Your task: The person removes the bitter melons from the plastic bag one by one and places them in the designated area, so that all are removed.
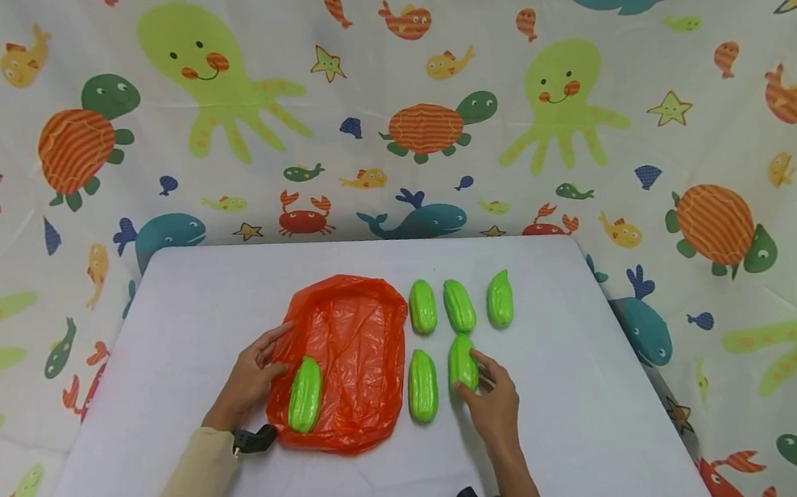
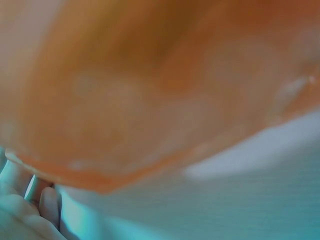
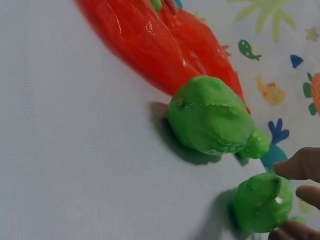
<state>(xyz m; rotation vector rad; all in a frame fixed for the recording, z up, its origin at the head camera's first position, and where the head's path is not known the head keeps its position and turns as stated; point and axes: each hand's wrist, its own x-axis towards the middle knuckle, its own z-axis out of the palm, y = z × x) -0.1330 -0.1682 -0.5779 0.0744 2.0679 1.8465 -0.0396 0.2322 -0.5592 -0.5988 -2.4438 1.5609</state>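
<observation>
A red plastic bag (image 1: pixel 358 350) lies spread on the white table, and one smooth green gourd-like vegetable (image 1: pixel 304 394) rests on its left part. At the bag's left edge, my left hand (image 1: pixel 248 382) holds the rim; the blurred left wrist view shows its fingers (image 2: pixel 49 204) against that rim. My right hand (image 1: pixel 490 397) pinches another green gourd-like vegetable (image 1: pixel 462 362) between thumb and fingers, right of the bag. In the right wrist view this vegetable (image 3: pixel 260 205) appears end-on, with fingers on its side. Whether it touches the table is hard to tell.
Between the bag and my right hand lies a green vegetable (image 1: pixel 423 386). Behind stand three more in a row: one (image 1: pixel 422 307) close to the bag, one (image 1: pixel 459 307) in the middle, one (image 1: pixel 500 300) at right. A sea-animal-print curtain (image 1: pixel 380 72) hangs behind the table.
</observation>
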